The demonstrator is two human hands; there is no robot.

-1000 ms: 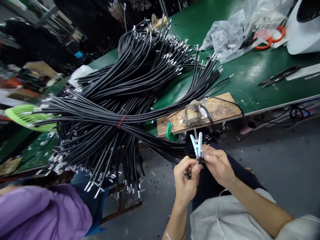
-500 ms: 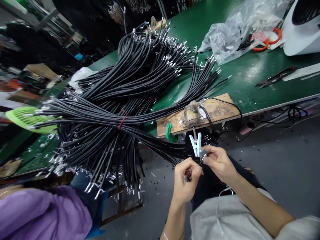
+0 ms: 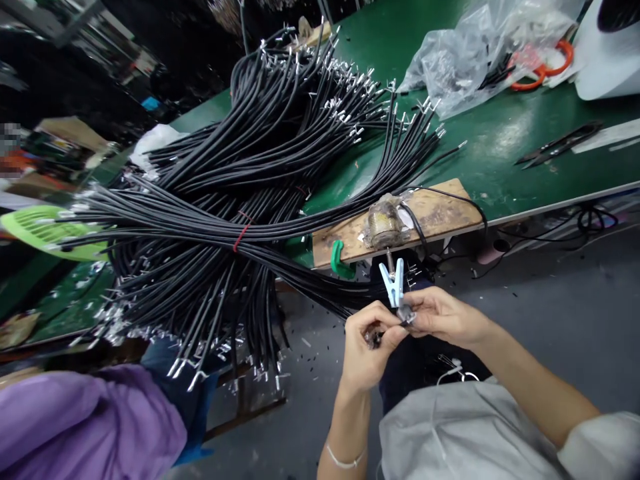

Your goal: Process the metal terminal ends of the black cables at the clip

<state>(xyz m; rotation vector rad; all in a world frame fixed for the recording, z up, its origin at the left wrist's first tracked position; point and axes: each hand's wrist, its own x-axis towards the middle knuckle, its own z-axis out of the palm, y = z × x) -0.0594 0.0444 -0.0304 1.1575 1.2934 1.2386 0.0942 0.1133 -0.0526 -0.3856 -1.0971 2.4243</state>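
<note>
Closed around a black cable is my left hand, its fingertips near the cable's end. My right hand pinches at that same end; the fingers partly cover it, and a bit of silvery wire shows between the hands. Just above the fingertips, a light blue clothes peg sits on the thin shaft of a small tape-wrapped motor. The motor rests on a wooden board at the table edge. A bundle of black cables runs from the table down toward my left hand.
A large heap of black cables with bare wire ends covers the left of the green table. A green clamp grips the board. Thread snips, orange-handled scissors and a plastic bag lie right. A person in purple sits left.
My hands have come closer together below the peg. My right fingers have closed over the wire end that showed before. The view has shifted slightly.
</note>
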